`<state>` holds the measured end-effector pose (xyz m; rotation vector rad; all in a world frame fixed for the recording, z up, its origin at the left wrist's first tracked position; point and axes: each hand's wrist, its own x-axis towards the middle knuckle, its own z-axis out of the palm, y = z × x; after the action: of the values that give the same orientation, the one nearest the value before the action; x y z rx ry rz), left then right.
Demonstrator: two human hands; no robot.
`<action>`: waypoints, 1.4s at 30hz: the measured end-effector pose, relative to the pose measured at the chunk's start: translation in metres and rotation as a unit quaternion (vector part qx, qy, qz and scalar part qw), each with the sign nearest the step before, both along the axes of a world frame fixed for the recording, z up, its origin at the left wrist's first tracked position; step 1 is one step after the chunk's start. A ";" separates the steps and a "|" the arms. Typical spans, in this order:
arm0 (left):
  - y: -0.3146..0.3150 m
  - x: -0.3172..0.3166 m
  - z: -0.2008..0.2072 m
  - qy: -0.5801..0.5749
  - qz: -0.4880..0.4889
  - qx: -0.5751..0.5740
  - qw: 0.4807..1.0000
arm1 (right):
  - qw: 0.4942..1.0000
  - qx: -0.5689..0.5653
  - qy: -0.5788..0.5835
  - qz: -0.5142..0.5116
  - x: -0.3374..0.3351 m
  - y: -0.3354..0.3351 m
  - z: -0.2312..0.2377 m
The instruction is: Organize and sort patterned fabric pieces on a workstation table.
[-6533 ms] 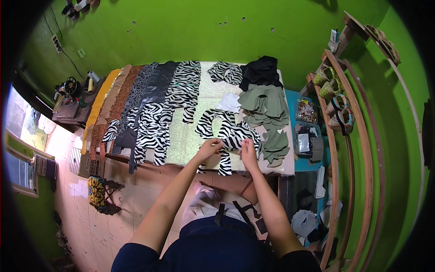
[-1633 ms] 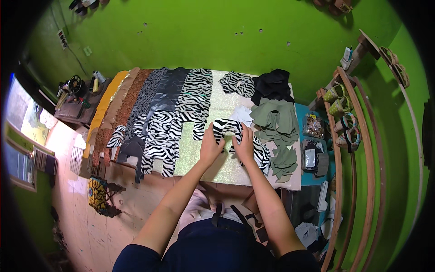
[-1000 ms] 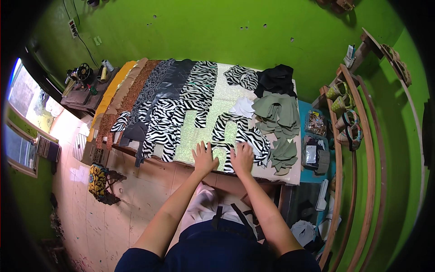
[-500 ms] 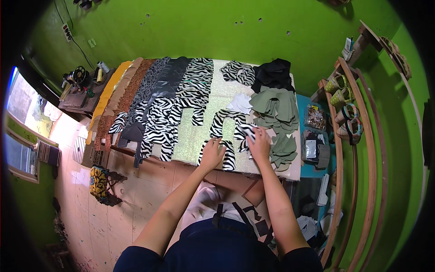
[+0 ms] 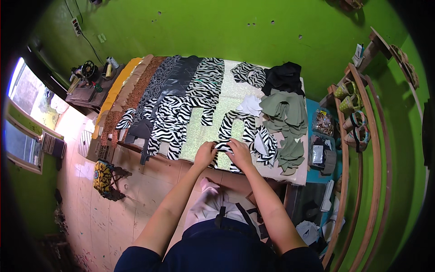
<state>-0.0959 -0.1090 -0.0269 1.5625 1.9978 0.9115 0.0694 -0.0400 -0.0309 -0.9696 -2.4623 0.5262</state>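
Observation:
At the near edge of the table, a curved zebra-print fabric piece (image 5: 222, 147) lies between my two hands. My left hand (image 5: 205, 155) pinches its left side with bent fingers. Thumb and fingers of my right hand (image 5: 239, 154) close on its right side. Its lower part is partly covered by my hands. Just beyond is another arch-shaped zebra-print piece (image 5: 236, 119), flat on the pale sheet. To the right of my right hand sits a loose pile of zebra-print pieces (image 5: 266, 144), some with white undersides showing. White pieces (image 5: 249, 105) lie farther back.
Olive-green pieces (image 5: 285, 111) and black fabric (image 5: 283, 77) line the table's right side. Zebra, grey, brown and yellow fabric (image 5: 118, 79) covers its left. A wooden rack with sandals (image 5: 348, 102) stands right; a patterned stool (image 5: 103, 179) is at the lower left.
My right hand has moved left, away from the zebra-print pile, to the piece at the near edge. Both hands are now close together on it. The whole view has shifted slightly.

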 end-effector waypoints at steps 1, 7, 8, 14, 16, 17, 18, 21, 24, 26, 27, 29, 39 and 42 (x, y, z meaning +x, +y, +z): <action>-0.001 -0.001 -0.001 -0.001 0.003 -0.002 1.000 | 1.000 -0.002 0.007 0.001 -0.002 0.000 -0.001; -0.002 0.000 -0.005 0.039 0.002 0.022 0.999 | 0.998 -0.051 0.018 0.014 -0.008 0.003 -0.001; -0.003 0.000 -0.006 0.042 0.004 0.035 0.999 | 0.998 -0.052 0.018 0.015 -0.009 0.002 0.000; 0.001 -0.002 -0.015 0.092 -0.018 0.058 0.994 | 1.000 -0.010 -0.010 0.015 -0.005 -0.008 -0.010; 0.001 0.000 -0.015 0.115 -0.027 0.064 0.991 | 0.995 0.073 -0.064 -0.006 -0.006 -0.016 -0.010; 0.001 0.002 -0.012 0.132 -0.018 0.044 0.990 | 0.992 0.097 -0.073 -0.020 -0.005 -0.021 -0.010; 0.002 0.005 -0.010 0.150 -0.009 0.023 0.988 | 0.992 0.096 -0.074 -0.022 -0.002 -0.025 -0.008; 0.003 0.009 -0.008 0.173 0.015 0.022 0.985 | 0.989 0.107 -0.060 -0.080 0.000 -0.032 -0.001; 0.006 0.011 -0.008 0.189 0.024 0.000 0.982 | 0.989 0.099 -0.030 -0.102 0.011 -0.027 -0.007; 0.008 0.012 -0.009 0.182 0.022 -0.001 0.983 | 0.991 -0.001 -0.025 -0.134 0.016 -0.024 -0.008; 0.009 0.013 -0.010 0.176 0.020 -0.002 0.984 | 0.989 -0.017 -0.007 -0.144 0.016 -0.020 -0.009; 0.011 0.015 -0.008 0.176 0.005 -0.016 0.984 | 0.989 -0.034 0.006 -0.142 0.010 -0.016 -0.004; 0.026 0.001 -0.005 0.244 -0.065 -0.037 0.967 | 0.964 -0.211 -0.127 -0.102 -0.001 0.020 0.012; 0.019 0.002 -0.001 0.235 -0.079 0.000 0.969 | 0.948 -0.228 -0.204 -0.091 0.001 0.030 0.012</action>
<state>-0.0938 -0.0902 -0.0281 2.0532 2.1280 0.5074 0.0700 -0.0103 -0.0190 -1.6141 -2.6144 0.9369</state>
